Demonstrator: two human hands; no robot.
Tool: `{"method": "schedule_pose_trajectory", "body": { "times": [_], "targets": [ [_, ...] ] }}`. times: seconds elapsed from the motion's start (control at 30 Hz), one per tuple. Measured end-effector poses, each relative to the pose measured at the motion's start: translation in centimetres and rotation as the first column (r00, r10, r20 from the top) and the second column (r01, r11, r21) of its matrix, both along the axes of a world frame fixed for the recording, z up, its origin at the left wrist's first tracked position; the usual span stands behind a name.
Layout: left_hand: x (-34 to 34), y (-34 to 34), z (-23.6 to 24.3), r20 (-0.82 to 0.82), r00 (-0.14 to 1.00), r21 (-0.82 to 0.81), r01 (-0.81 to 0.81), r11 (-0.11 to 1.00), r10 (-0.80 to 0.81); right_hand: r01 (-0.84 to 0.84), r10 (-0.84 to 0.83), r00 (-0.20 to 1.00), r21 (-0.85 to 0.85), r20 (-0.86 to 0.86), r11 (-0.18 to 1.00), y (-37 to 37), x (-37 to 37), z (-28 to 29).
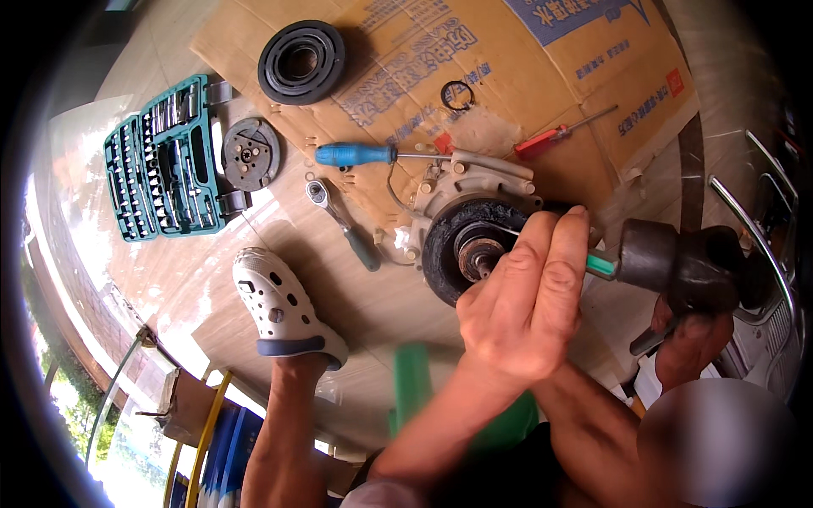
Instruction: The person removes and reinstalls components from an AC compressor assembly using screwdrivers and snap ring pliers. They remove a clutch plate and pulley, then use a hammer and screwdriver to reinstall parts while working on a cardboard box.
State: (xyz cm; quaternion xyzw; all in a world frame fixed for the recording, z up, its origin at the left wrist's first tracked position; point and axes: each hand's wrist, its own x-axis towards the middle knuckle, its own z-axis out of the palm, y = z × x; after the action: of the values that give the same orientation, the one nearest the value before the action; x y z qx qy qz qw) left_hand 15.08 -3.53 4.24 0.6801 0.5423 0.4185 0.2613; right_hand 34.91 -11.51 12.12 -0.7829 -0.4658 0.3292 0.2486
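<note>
My left hand point(529, 296) is closed around a screwdriver with a green handle point(600, 264). Its thin shaft runs toward the black pulley point(445, 227) on the front of a metal compressor point(461, 176); the tip lies near the pulley's hub point(480, 256). My right hand point(701, 343), at the right, grips a black hammer point(673, 262). The hammer's head is up against or right beside the end of the green handle; contact is hard to tell. A blue-handled screwdriver point(356, 155) lies with its shaft reaching the compressor.
Flattened cardboard point(406, 76) bears another black pulley point(301, 62), a black ring point(457, 95) and a red screwdriver point(542, 142). Leftward are a green socket set case point(165, 161), a clutch plate point(251, 154) and a ratchet point(343, 222). My clog-shod foot point(288, 309) rests on the tiles.
</note>
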Motion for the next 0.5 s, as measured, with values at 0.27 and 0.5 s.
{"method": "schedule_pose_trajectory", "body": {
  "times": [0.27, 0.5],
  "targets": [
    [0.3, 0.1, 0.4, -0.037, 0.999, 0.006, 0.027, 1.000, -0.026, -0.089, 0.054, 0.987, 0.233, 0.151, 0.968, 0.2, -0.5, 0.6],
    [-0.3, 0.3, -0.1, 0.006, 0.999, 0.000, 0.040, 0.999, -0.040, -0.236, 0.187, 0.954, 0.206, 0.234, 0.950, 0.5, 0.5, 2.0]
  ]
}}
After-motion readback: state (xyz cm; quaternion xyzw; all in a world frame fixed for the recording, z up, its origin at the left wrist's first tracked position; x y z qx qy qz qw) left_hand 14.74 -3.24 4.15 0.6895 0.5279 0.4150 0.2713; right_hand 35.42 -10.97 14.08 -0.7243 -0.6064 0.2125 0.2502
